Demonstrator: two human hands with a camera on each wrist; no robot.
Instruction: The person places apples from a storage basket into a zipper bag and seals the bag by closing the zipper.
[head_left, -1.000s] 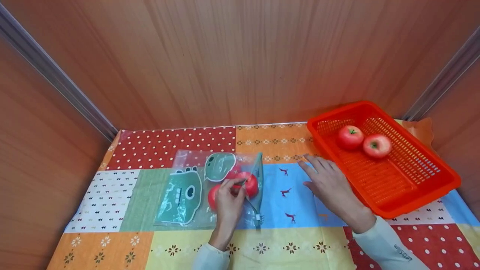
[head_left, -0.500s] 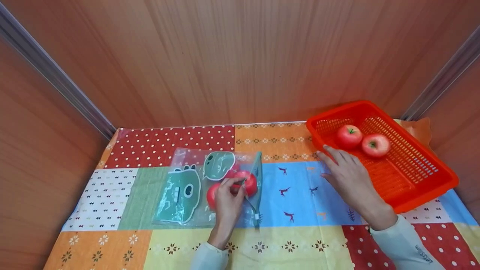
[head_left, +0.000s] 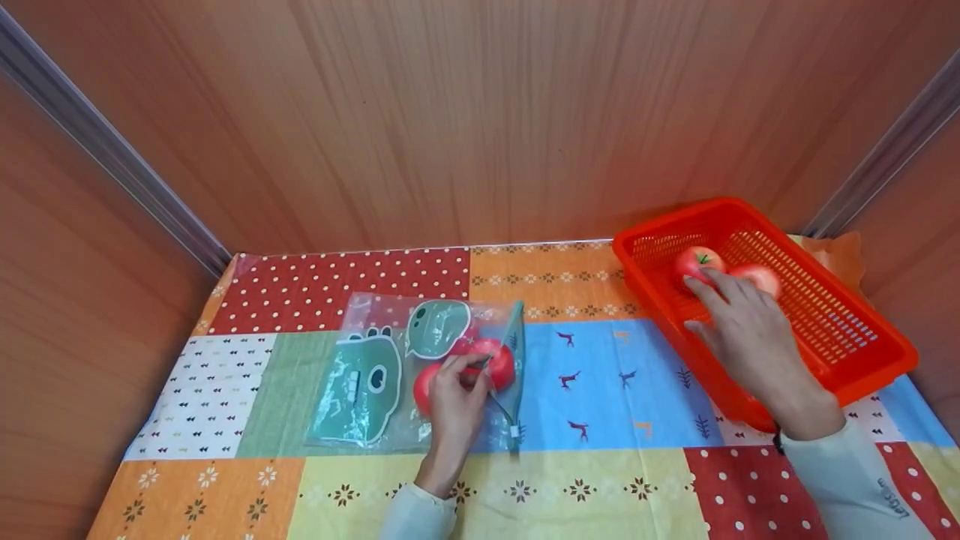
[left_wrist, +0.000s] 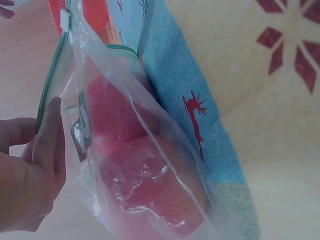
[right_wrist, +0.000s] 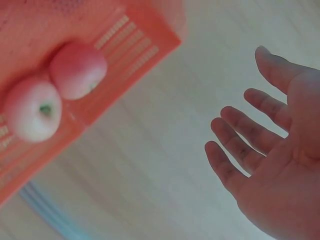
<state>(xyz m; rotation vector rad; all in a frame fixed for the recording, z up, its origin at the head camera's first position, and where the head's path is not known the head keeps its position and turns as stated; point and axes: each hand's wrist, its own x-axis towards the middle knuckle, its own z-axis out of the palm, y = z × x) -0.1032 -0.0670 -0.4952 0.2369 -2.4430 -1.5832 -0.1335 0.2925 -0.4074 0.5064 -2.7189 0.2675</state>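
Observation:
My left hand [head_left: 456, 401] pinches the green zip edge of a clear zip bag [left_wrist: 150, 107] between thumb and fingers, holding its mouth apart. Inside the bag, red apples [left_wrist: 155, 185] show through the plastic, which bears green cartoon-monster prints. A white slider [left_wrist: 65, 20] sits on the zip strip. My right hand [head_left: 750, 341] reaches over the near side of an orange-red plastic basket [head_left: 847, 394], fingers spread and holding nothing. In the basket lie two apples, a red one [head_left: 700, 262] with a green stem and a paler one [head_left: 761, 279] partly behind my fingers.
A patchwork-patterned cloth [head_left: 577, 487] covers the table. Wooden panels [head_left: 480, 120] rise at the back and both sides, and the basket stands near the right one. Between bag and basket lies a blue patch of the cloth [head_left: 600, 405].
My right hand has moved right and over the basket, toward the two apples. My left hand stays at the bag's zip edge, and the bag keeps its place.

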